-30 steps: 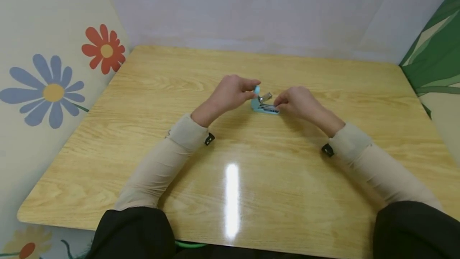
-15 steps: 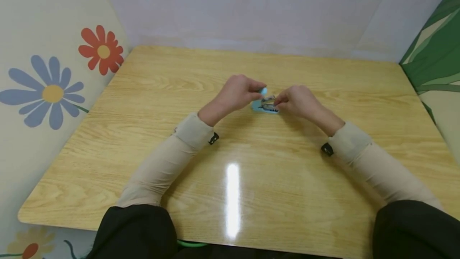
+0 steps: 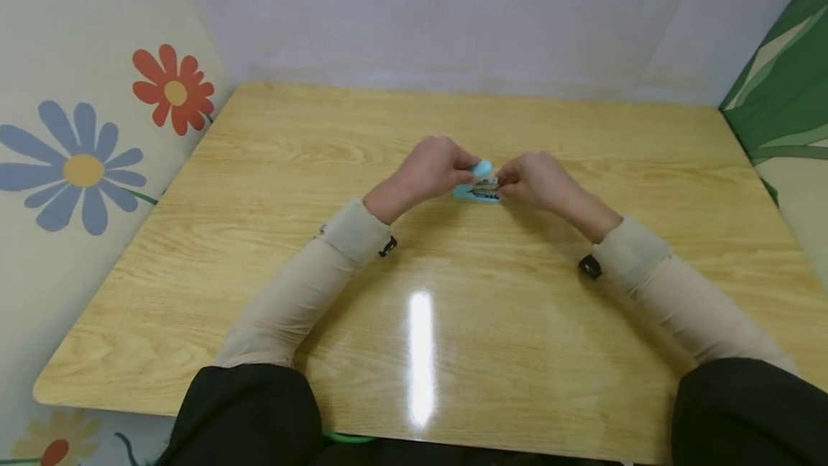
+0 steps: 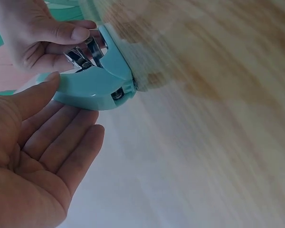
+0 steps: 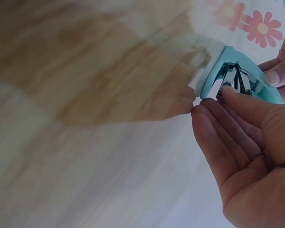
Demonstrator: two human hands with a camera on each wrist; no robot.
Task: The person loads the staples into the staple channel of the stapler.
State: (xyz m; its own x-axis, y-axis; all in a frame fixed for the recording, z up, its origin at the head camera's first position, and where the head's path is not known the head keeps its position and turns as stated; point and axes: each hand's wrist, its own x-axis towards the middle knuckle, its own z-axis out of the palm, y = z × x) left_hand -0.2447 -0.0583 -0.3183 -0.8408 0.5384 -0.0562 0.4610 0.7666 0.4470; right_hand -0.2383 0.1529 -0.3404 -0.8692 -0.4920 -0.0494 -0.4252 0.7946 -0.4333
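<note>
A light blue stapler (image 3: 462,193) sits on the wooden table between my two hands, its top cover swung up from the base. My left hand (image 3: 433,167) pinches the cover; in the left wrist view, its thumb lies on the blue shell (image 4: 90,85) with the fingers on the opposite side. At the other end, my right hand (image 3: 537,178) pinches the stapler's front. Seen from the right wrist, the thumb presses by the silver metal parts (image 5: 232,78) inside the gap, and the fingertips are at the end of the base.
The wooden table (image 3: 291,142) stretches around the hands, with a bright light reflection near its front. A pale wall (image 3: 453,20) rises behind it. Flower-painted walls (image 3: 84,171) border the left side, green leaf painting (image 3: 789,85) the right.
My left hand has moved slightly right, tipping the stapler's cover from upright down toward the base. The metal strip inside has come down with it. The right hand stays nearly in place.
</note>
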